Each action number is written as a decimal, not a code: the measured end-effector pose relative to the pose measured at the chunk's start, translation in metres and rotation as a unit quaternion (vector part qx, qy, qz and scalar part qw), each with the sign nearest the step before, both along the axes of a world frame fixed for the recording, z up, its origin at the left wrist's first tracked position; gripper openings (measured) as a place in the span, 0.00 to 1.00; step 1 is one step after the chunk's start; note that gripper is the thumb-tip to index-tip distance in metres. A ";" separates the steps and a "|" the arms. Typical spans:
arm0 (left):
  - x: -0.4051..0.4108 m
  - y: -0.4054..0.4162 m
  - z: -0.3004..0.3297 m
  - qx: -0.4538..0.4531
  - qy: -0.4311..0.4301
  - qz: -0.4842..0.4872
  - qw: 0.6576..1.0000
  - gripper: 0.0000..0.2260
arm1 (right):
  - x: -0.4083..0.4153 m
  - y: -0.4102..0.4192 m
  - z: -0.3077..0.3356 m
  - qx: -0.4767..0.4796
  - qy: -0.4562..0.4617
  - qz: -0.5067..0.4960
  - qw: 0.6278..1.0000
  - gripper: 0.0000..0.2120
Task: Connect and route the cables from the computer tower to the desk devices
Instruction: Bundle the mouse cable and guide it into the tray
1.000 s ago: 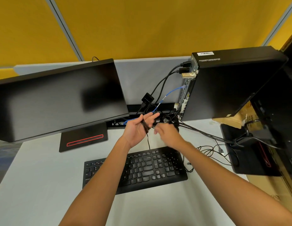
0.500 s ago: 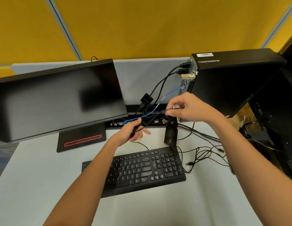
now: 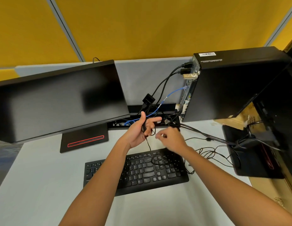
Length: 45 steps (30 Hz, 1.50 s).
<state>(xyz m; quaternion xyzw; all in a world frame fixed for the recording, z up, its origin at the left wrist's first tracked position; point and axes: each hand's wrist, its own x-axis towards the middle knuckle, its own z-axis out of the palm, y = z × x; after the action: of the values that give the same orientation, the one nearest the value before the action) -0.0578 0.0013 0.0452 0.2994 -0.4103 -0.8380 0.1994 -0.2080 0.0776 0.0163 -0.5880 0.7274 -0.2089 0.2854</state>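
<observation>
The thin black cable (image 3: 147, 141), limp and light, hangs above the bench (image 3: 36, 185) behind the keyboard (image 3: 137, 170); best taken near its plug. The left hand (image 3: 140, 129) curls loosely round it, thumb up. The right hand (image 3: 170, 138), back from the tower (image 3: 231, 88), pinches something unclear.

our left hand (image 3: 138, 131) gripping thin black cable (image 3: 148, 144) above keyboard (image 3: 142, 170), right hand (image 3: 171, 139) curled beside it, blurry

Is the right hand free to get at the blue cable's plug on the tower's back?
Probably yes: the right hand is near the left hand, and only loose black cables hang beside the blue cable at the tower.
</observation>
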 end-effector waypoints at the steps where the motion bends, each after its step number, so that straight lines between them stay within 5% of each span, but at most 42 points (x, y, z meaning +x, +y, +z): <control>1: -0.002 -0.002 0.000 -0.010 -0.020 0.020 1.000 0.29 | 0.007 0.004 0.002 0.011 0.016 0.056 0.998 0.10; 7: -0.012 -0.005 -0.003 -0.136 -0.160 0.048 0.977 0.17 | 0.009 0.002 0.056 0.012 0.082 0.213 0.973 0.09; 12: -0.003 -0.009 -0.002 -0.226 -0.210 -0.047 0.950 0.16 | -0.036 -0.013 0.107 -0.007 -0.082 0.113 0.990 0.06; 17: 0.000 -0.008 0.016 -0.057 -0.053 -0.131 0.988 0.41 | -0.055 -0.028 0.098 -0.109 -0.190 -0.056 0.974 0.10; 22: -0.006 -0.001 0.010 0.007 0.028 -0.157 0.987 0.30 | -0.031 -0.029 0.022 -0.092 -0.156 -0.132 0.975 0.10; 28: -0.007 -0.012 0.000 0.072 0.051 0.021 0.996 0.24 | 0.015 -0.001 -0.006 0.024 -0.088 -0.016 0.996 0.07; 34: -0.004 -0.017 -0.014 -0.071 -0.142 0.094 0.983 0.23 | 0.001 0.006 0.055 0.133 0.004 0.207 0.969 0.07; 39: -0.013 0.003 -0.003 -0.240 -0.262 -0.034 0.934 0.20 | -0.024 -0.006 0.106 0.071 0.011 0.218 0.973 0.08; 43: -0.014 0.005 0.009 -0.155 -0.152 -0.160 0.963 0.41 | -0.045 -0.022 0.110 -0.061 0.005 0.107 0.992 0.07; 45: -0.012 0.003 0.012 -0.089 -0.092 -0.171 0.977 0.43 | -0.049 -0.027 0.091 -0.097 0.002 0.036 0.995 0.09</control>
<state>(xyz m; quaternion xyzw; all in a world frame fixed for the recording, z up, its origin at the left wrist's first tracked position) -0.0698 0.0047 0.0569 0.2812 -0.5450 -0.7888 0.0403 -0.2570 0.0501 0.1072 -0.6395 0.6826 -0.2664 0.2327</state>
